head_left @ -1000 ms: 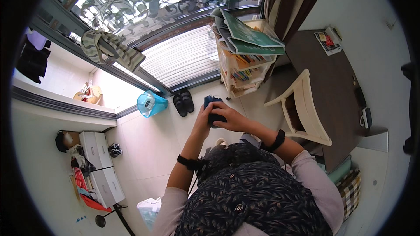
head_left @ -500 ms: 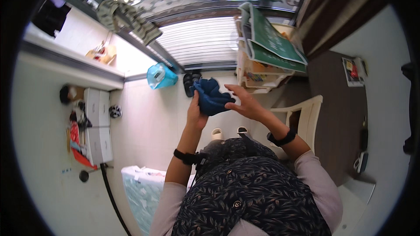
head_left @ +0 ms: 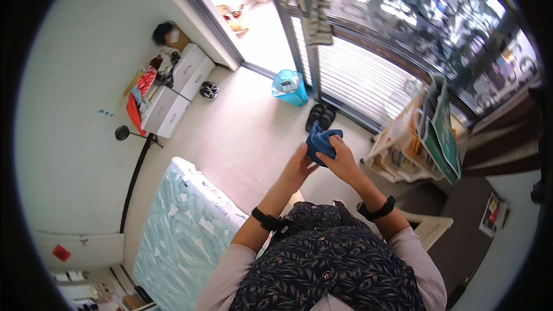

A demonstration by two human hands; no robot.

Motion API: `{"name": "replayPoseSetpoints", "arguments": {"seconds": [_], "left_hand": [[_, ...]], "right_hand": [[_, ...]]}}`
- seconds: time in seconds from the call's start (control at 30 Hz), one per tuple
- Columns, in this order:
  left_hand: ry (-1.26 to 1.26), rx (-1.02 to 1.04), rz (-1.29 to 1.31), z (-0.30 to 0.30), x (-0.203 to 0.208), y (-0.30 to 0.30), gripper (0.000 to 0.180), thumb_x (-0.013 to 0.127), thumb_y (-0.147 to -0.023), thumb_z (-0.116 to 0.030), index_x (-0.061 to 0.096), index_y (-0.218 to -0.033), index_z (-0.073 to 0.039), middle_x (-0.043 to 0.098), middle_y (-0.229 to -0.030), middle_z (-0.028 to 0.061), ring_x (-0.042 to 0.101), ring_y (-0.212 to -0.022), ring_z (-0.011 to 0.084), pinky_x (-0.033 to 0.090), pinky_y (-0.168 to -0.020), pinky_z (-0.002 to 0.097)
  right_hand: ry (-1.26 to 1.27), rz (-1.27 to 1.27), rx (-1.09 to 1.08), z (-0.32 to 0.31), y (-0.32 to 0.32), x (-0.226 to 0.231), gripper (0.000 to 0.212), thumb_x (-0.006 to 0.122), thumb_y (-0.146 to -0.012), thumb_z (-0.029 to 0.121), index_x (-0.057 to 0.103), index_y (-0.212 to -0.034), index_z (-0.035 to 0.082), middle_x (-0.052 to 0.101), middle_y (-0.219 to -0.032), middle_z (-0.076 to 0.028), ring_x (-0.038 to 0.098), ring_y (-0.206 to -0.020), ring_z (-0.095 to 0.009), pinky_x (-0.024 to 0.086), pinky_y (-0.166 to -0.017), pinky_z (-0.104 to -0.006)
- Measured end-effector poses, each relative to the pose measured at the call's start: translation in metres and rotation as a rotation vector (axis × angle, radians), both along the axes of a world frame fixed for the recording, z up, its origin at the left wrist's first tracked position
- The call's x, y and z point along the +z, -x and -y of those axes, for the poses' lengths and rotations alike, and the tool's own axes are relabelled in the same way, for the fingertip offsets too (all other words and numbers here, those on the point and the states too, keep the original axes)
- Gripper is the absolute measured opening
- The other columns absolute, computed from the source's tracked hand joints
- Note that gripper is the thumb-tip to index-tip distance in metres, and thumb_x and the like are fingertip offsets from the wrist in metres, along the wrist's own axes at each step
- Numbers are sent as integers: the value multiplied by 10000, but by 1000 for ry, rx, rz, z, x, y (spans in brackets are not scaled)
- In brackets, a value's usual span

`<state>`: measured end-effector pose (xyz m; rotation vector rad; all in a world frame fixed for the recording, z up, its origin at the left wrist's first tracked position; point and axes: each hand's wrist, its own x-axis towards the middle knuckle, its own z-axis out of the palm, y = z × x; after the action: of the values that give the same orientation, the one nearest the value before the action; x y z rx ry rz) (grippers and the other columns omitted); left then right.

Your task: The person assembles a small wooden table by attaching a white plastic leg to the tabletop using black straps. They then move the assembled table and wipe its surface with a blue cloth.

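A dark blue folded cloth (head_left: 320,143) is bunched into a small bundle in front of my body, above the floor. Its exact kind does not show. From the lower left side my left hand (head_left: 299,165) grips it, partly hidden by the bundle. My right hand (head_left: 340,160) is closed on the right side, with its fingers pressed over the fabric. Both wrists wear black bands. Beyond the cloth, black slippers (head_left: 320,118) lie on the floor.
A blue-lined bin (head_left: 291,89) stands by the sliding door. To the right are a beige rolling cart (head_left: 397,152) with green bags, a pale chair (head_left: 429,227) and a dark table (head_left: 461,247). At left, a bed (head_left: 178,224) and a white drawer unit (head_left: 167,112).
The view has swung left, bringing in more of the bed. The cloth is now a smaller, tighter bundle, and my right hand has closed over it, nearer the left hand.
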<state>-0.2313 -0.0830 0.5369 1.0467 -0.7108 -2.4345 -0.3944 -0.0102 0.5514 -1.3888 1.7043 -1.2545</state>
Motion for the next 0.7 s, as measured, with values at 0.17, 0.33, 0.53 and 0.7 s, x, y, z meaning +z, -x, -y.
{"name": "replayPoseSetpoints", "arguments": {"seconds": [0.17,0.33,0.53,0.7], "left_hand": [[205,-22,-47,40,13,-58,551,524,-991,-465,455,-1383,-83,588,-1276,79,593,-1116,193,493,-933,347],[221,-73,18,74,9,-56,530,504,-1007,-432,457,-1385,-64,575,-1300,88,565,-1184,212,467,-993,368],[91,-355,-36,73,-14,3,500,462,-1032,-367,427,-1398,-28,563,-1322,101,557,-1195,241,435,-1026,396],[-92,-715,-33,42,-13,42,439,496,-989,-195,444,-1375,7,554,-1334,133,553,-1212,282,414,-1085,425]], "right_hand": [[85,-29,308,56,-59,4,564,749,-835,352,527,-1158,-54,502,-1226,-229,564,-1066,-369,488,-862,-399],[46,198,198,76,-69,-4,438,669,-925,314,567,-1140,-53,485,-1195,-174,573,-941,-228,503,-789,-323],[-5,621,-273,13,-44,-21,369,638,-948,286,584,-1159,-11,621,-1004,-72,586,-859,-141,496,-758,-286],[141,1022,-746,-78,-50,-24,382,630,-951,258,569,-1239,14,643,-1078,-59,625,-960,-135,527,-847,-286]]}}
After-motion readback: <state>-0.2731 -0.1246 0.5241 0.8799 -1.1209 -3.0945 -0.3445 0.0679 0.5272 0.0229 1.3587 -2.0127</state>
